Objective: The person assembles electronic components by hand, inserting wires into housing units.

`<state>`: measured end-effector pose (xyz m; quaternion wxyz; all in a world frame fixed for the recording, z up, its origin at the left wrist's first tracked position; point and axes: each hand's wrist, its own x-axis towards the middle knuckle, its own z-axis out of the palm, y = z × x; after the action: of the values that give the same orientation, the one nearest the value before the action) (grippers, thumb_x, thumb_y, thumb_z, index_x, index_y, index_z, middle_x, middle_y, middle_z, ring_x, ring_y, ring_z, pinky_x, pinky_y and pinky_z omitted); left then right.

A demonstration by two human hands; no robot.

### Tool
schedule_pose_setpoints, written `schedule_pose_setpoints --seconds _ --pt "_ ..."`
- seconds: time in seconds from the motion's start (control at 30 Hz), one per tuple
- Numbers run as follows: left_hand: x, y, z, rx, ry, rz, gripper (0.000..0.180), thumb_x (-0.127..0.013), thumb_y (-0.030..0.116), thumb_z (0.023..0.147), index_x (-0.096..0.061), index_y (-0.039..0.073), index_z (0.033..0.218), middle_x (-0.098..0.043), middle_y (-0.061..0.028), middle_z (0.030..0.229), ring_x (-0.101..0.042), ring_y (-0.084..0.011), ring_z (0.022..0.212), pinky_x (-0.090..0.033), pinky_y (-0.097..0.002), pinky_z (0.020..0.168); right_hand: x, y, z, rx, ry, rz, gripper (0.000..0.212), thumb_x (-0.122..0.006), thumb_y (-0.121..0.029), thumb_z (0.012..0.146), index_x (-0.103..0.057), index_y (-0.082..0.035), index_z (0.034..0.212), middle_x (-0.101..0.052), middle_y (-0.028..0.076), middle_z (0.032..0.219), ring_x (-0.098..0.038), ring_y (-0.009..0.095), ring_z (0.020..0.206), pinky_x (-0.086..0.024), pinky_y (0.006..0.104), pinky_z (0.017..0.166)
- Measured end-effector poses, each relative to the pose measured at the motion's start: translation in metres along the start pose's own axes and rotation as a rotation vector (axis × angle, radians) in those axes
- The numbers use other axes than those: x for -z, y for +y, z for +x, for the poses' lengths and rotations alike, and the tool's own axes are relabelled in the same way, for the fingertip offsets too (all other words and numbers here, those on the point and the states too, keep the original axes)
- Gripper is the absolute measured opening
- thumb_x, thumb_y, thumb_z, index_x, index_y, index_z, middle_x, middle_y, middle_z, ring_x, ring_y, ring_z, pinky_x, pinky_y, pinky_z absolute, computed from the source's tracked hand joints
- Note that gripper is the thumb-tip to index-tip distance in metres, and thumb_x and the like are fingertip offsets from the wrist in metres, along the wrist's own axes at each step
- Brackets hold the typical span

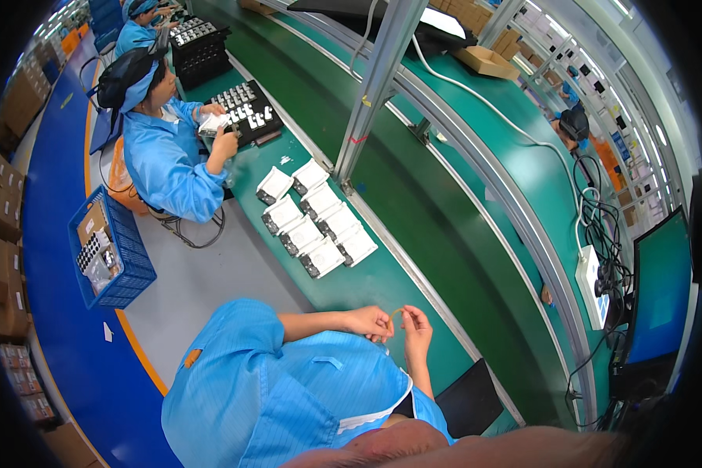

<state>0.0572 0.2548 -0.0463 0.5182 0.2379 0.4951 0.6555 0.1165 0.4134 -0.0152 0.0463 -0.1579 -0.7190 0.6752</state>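
Close in front of my body, over the near end of the green bench (318,287), my two hands are held near each other. My left hand (369,322) is closed, its fingers pinching one end of a thin yellowish strip (395,315). The other end curves up into the fingertips of my right hand (416,321), which are pressed together. Whether it is a band or a strip of tape is too small to tell. Beyond my hands, several white box-shaped units with dark ends (322,257) lie in two rows on the bench.
A co-worker in blue (160,152) handles a white part beside a black tray (249,113). Right of the bench runs a green belt (421,226), with a metal post (374,93) at its edge. A black mat (469,402) lies near my right arm; a blue crate (121,269) stands left.
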Motion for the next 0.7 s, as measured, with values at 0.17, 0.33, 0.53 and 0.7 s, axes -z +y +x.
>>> schedule_pose_setpoints --seconds 0.17,0.33,0.53,0.7 --pt "0.005 -0.004 -0.003 -0.065 0.028 -0.082 0.014 -0.057 0.016 0.084 -0.059 0.003 0.090 -0.062 -0.0056 0.076 -0.054 -0.0072 0.059 -0.040 -0.0185 0.049 0.012 0.018 -0.002 -0.379 -0.121 0.092 0.028 -0.051 -0.022 0.089 -0.057 0.000 0.106 -0.061 0.009 0.095 -0.057 0.015 0.082 -0.046 0.0281 0.069" --pt "0.004 -0.004 0.000 -0.049 -0.006 -0.084 0.016 -0.058 0.016 0.084 -0.060 0.004 0.094 -0.062 -0.0045 0.079 -0.055 -0.0078 0.062 -0.041 -0.0189 0.053 0.006 0.015 -0.015 -0.454 -0.186 0.347 0.024 -0.055 -0.020 0.087 -0.059 0.001 0.098 -0.062 0.008 0.086 -0.058 0.016 0.074 -0.048 0.0275 0.067" --pt "0.006 -0.001 -0.001 0.015 0.035 -0.086 0.017 -0.057 0.017 0.085 -0.061 0.005 0.097 -0.058 -0.0019 0.072 -0.053 -0.0067 0.060 -0.039 -0.0176 0.051 0.013 0.017 -0.013 -0.372 0.009 0.300 0.010 -0.063 -0.009 0.080 -0.061 0.000 0.084 -0.061 0.006 0.075 -0.055 0.012 0.063 -0.044 0.0224 0.059" --pt "0.006 0.009 -0.009 0.056 0.032 -0.246 0.023 -0.055 0.019 0.087 -0.060 0.006 0.105 -0.058 -0.0015 0.072 -0.053 -0.0068 0.064 -0.040 -0.0181 0.053 0.009 -0.005 -0.014 -0.192 0.062 0.167 0.009 -0.066 -0.006 0.077 -0.062 0.001 0.081 -0.060 0.005 0.070 -0.053 0.010 0.061 -0.042 0.0209 0.057"
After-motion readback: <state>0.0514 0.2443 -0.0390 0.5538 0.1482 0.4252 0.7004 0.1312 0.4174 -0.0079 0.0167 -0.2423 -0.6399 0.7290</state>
